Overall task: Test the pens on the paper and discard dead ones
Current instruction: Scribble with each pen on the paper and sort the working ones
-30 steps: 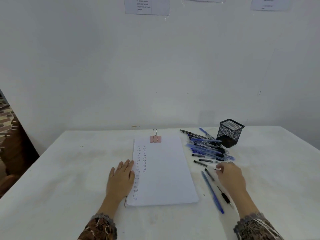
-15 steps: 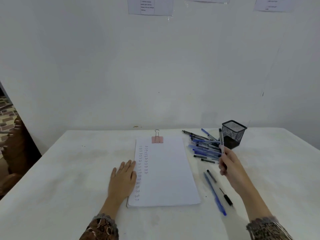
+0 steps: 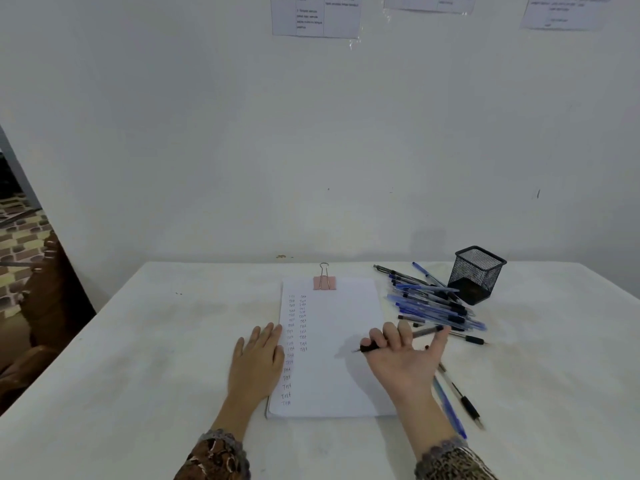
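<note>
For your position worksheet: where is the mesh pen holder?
Head view: the black mesh pen holder stands back right on the table, just behind the pen pile.

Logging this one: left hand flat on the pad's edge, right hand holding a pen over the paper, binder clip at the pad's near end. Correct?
No: the head view shows the pink binder clip at the far end of the paper pad. The rest holds: left hand flat on its edge, right hand holding a pen over it.
</note>
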The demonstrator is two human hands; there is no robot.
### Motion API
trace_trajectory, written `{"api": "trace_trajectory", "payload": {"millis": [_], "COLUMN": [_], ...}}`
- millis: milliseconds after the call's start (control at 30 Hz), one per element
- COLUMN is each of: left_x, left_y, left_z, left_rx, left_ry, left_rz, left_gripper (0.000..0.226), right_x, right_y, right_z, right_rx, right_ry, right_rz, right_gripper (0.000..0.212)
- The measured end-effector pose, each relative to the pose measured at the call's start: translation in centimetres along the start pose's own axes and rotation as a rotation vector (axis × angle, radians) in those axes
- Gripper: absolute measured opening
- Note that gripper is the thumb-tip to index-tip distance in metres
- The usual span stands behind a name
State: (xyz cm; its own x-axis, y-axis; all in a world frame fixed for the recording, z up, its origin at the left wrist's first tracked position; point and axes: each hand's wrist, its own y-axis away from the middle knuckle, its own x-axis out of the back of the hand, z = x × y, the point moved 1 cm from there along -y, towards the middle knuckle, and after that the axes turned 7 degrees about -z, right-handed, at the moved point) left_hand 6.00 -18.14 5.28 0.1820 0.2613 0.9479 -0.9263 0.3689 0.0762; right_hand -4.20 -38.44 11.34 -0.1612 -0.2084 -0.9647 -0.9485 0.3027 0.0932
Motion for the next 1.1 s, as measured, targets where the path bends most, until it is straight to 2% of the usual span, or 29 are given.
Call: {"api": "trace_trajectory", "payload": {"millis": [133, 233, 300, 367, 433, 533, 567, 633, 733, 800, 867, 900, 1000, 1100], "left_x": [0.0, 0.1, 0.1, 0.3, 0.3, 0.4, 0.4, 0.4, 0.4, 0.4, 0.4, 0.4, 0.4, 0.4], "left_y": [0.0, 0.1, 0.1, 0.1, 0.1, 0.2, 0.2, 0.2, 0.2, 0.2, 0.2, 0.2, 0.1, 0.2], "left_z": [0.0, 0.2, 0.2, 0.1, 0.2, 0.1, 0.1, 0.1, 0.0, 0.1, 0.1, 0.2, 0.2, 0.1], "left_rx": [0.006, -0.001, 0.006, 0.007, 0.001, -0.004, -0.007, -0.009, -0.01, -0.009, -0.009, -0.009, -0.011, -0.015], "left_ry": [-0.014, -0.002, -0.017, -0.03, -0.022, -0.011, -0.007, 0.002, 0.002, 0.0, 0.002, 0.004, 0.008, 0.008], "left_rz": [-0.007, 0.001, -0.005, -0.005, 0.001, 0.0, 0.002, 0.004, 0.008, 0.013, 0.015, 0.013, 0.009, 0.007], "left_gripper": [0.061, 0.082, 0.065, 0.051, 0.049, 0.049, 0.049, 0.049, 0.049, 0.049, 0.049, 0.049, 0.05, 0.05], "right_x": [0.3, 0.3, 0.2, 0.1, 0.0, -0.2, -0.1, 0.5, 0.9, 0.8, 0.7, 0.7, 1.4, 1.8], "right_y": [-0.7, -1.8, -3.0, -4.2, -5.5, -7.1, -7.4, -7.8, -7.7, -7.4, -7.1, -6.9, -7.0, -6.5], "right_z": [1.5, 2.5, 3.3, 4.2, 5.1, 6.2, 6.5, 7.1, 7.8, 8.2, 8.5, 8.5, 8.7, 9.1], "right_rx": [0.029, 0.052, 0.04, 0.017, 0.007, -0.009, -0.02, -0.062, -0.05, -0.05, -0.049, -0.036, 0.051, 0.217], "right_ry": [-0.049, -0.049, 0.014, 0.095, 0.133, 0.202, 0.218, 0.261, 0.485, 0.667, 0.868, 0.961, 1.194, 1.364], "right_rz": [0.038, 0.045, 0.036, 0.029, 0.016, -0.009, -0.016, -0.001, 0.017, -0.001, -0.074, -0.107, -0.167, -0.104], "right_gripper": [0.05, 0.054, 0.063, 0.061, 0.051, 0.022, 0.024, 0.051, 0.057, 0.044, 0.019, 0.015, 0.028, 0.049]}}
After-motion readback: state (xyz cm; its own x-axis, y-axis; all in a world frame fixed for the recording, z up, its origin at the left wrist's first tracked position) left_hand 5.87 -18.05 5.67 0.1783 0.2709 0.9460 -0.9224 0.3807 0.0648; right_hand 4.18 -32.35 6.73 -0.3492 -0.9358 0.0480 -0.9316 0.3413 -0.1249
